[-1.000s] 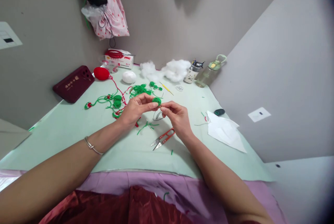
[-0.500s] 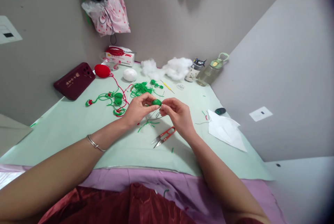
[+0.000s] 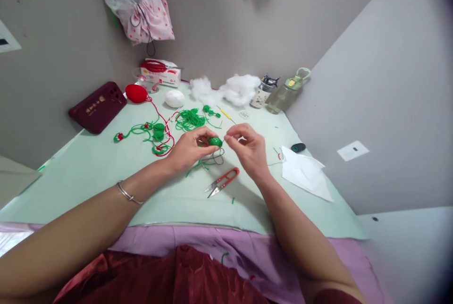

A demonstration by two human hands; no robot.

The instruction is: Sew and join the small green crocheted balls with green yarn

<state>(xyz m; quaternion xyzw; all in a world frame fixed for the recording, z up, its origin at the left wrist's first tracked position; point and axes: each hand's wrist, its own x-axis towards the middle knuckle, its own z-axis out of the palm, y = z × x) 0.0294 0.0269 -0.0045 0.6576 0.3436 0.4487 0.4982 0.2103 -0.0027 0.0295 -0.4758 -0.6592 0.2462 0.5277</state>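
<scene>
Right hand (image 3: 248, 149) parts from the ball (image 3: 215, 141)

Beyond the snips (image 3: 222, 185), the right hand no longer sits against the ball: a gap stands between them, crossed by dark thread (image 3: 223, 156). The thread's loop, earlier close against the right hand, now hangs apart from it, just past the snips. The snips' handle now shows clear of the hand.
</scene>
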